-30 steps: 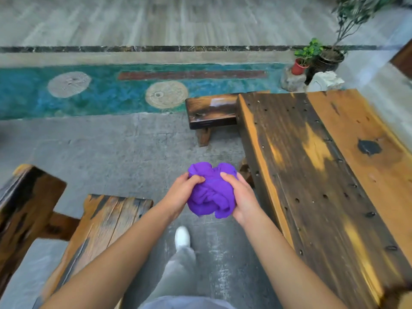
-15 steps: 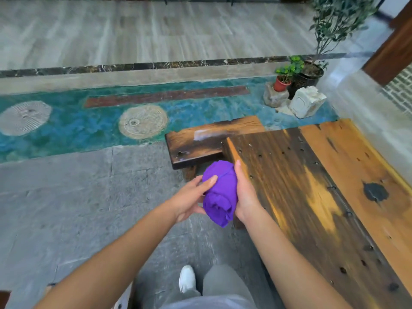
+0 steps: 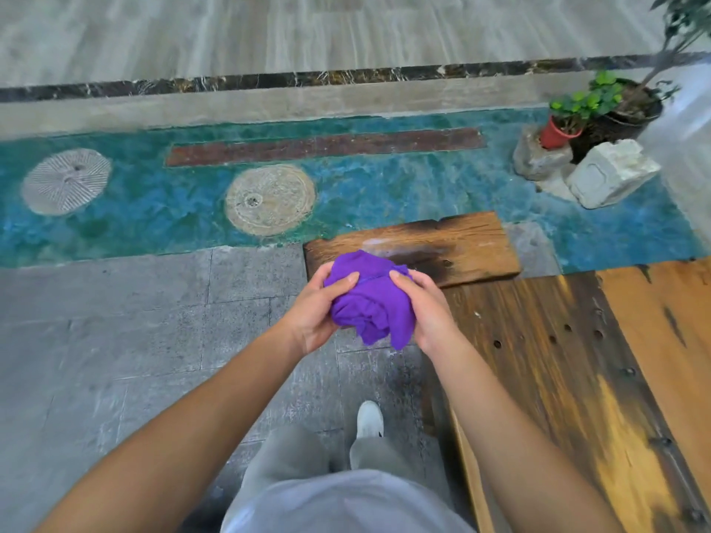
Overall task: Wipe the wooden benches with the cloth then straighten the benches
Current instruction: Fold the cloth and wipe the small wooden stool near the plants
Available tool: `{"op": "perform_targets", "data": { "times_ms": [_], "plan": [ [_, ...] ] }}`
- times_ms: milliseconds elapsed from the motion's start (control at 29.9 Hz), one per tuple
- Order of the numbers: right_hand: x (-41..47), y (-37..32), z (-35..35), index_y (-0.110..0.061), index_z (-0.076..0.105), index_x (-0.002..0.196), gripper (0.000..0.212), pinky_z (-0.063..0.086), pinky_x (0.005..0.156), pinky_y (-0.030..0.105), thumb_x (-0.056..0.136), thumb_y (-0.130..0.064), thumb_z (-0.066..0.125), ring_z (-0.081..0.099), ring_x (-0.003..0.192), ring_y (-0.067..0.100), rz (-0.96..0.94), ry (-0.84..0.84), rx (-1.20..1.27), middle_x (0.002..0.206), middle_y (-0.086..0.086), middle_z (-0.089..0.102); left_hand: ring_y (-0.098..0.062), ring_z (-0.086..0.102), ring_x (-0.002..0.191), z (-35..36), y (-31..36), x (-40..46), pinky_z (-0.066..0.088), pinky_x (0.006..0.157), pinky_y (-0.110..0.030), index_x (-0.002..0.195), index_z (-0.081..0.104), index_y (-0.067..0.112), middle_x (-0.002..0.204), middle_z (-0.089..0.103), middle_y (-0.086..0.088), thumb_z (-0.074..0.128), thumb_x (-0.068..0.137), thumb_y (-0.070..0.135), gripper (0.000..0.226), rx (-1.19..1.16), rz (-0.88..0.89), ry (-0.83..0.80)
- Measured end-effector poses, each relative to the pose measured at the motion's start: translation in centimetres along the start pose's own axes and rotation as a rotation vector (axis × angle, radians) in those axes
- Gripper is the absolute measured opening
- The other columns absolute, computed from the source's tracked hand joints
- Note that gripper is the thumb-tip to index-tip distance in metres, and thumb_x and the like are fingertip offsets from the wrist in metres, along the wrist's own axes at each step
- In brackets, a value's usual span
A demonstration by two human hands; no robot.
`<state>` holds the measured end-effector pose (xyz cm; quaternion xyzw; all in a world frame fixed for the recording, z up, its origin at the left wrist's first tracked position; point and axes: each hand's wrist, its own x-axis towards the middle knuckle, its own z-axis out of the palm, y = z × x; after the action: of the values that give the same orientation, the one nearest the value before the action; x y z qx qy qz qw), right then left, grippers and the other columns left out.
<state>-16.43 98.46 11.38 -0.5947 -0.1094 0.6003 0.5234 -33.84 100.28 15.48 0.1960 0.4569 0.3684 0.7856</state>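
A bunched purple cloth (image 3: 371, 302) is held in front of me, above the floor, by both hands. My left hand (image 3: 317, 309) grips its left side and my right hand (image 3: 429, 311) grips its right side. Just beyond the cloth stands a short wooden bench (image 3: 461, 246), dark-stained with a pale smear on top; its near left part is hidden by the cloth. A large wooden table (image 3: 600, 363) of dark and orange planks fills the right side, close to my right forearm.
Grey stone paving (image 3: 134, 328) lies under me and to the left. Beyond it runs a teal floor strip with two round millstones (image 3: 269, 200). Potted plants (image 3: 565, 121) and pale stone blocks (image 3: 611, 173) stand at the far right. My white shoe (image 3: 369, 419) is below.
I have walked forward toward the short bench, so it is now directly under the cloth. The benches seen at the left a second ago have left the view. Both hands again clasp the cloth.
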Motion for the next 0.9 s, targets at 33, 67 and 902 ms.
{"op": "perform_targets", "data": {
  "times_ms": [33,67,902],
  "plan": [
    [1.3,-0.5,0.5,-0.008,0.067,0.120,0.035,0.061,0.081,0.035,0.089,-0.015,0.080,0.075,0.088,0.017,0.004,0.021,-0.026,0.115,0.017,0.075,-0.017,0.073,0.083,0.0,0.8,1.1,0.062,0.070,-0.031,0.119,0.060,0.019,0.103,0.074,-0.006,0.065,0.094,0.007,0.028,-0.004,0.008,0.015],
    [2.7,-0.9,1.0,-0.009,0.064,0.125,0.040,0.060,0.086,0.037,0.089,-0.018,0.080,0.073,0.091,0.017,0.023,0.048,-0.070,0.120,0.016,0.074,-0.018,0.073,0.084,0.1,1.7,2.2,0.062,0.072,-0.032,0.121,0.060,0.019,0.105,0.074,-0.006,0.065,0.094,0.007,0.029,-0.014,0.009,0.025],
    [23.7,1.5,12.9,-0.009,0.068,0.108,0.034,0.061,0.058,0.032,0.081,-0.016,0.087,0.078,0.072,0.024,0.139,0.282,-0.186,0.095,0.015,0.078,-0.023,0.077,0.091,-10.3,7.6,26.7,0.064,0.066,-0.042,0.126,0.064,0.026,0.109,0.077,-0.002,0.061,0.100,0.031,0.026,0.183,-0.278,0.082]
  ]
}}
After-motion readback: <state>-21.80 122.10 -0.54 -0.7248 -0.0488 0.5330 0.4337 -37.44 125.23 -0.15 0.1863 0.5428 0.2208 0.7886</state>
